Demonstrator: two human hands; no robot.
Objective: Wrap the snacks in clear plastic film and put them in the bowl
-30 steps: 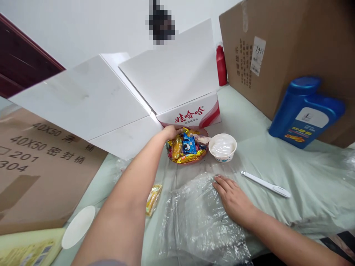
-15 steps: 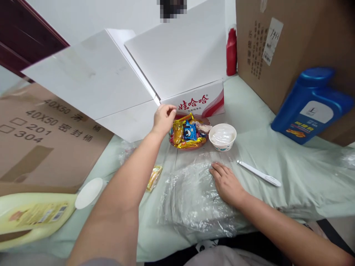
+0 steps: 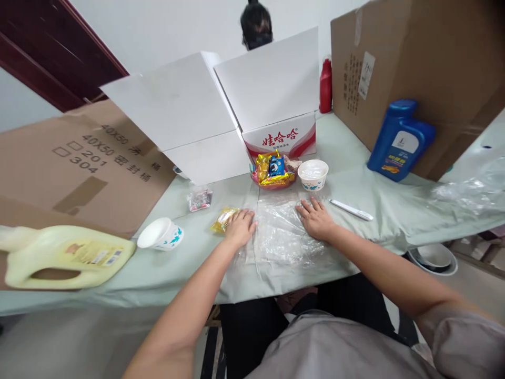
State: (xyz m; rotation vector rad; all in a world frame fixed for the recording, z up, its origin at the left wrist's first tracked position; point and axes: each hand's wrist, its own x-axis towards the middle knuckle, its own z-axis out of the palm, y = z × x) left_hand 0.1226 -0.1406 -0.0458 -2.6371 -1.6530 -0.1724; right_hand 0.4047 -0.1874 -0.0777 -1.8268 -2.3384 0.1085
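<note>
A clear plastic bag (image 3: 276, 237) lies flat on the cloth in front of me. My right hand (image 3: 316, 220) rests on its right side, palm down with the fingers spread. At the bag's left edge my left hand (image 3: 240, 227) lies palm down, fingers stretched out, nothing seen in it. Close beside that hand, partly covered by it, is a yellow snack packet (image 3: 221, 220). Beyond the bag stands a bowl of wrapped snacks (image 3: 272, 184), with a white paper cup (image 3: 313, 181) holding clear plastic to its right. A white utility knife (image 3: 350, 209) lies right of my right hand.
White cartons (image 3: 278, 89) and a brown box (image 3: 94, 173) stand at the back and left. A yellow jug (image 3: 74, 258), another paper cup (image 3: 161, 234) and a small packet (image 3: 200, 200) are on the left. On the right are a blue bottle (image 3: 400, 142), a red bottle (image 3: 325, 87) and a large box (image 3: 394, 68).
My left hand has come back from the snack bowl to the bag's left edge and its fingers have straightened. My right hand stays on the bag. The view has shifted, showing more of the near side.
</note>
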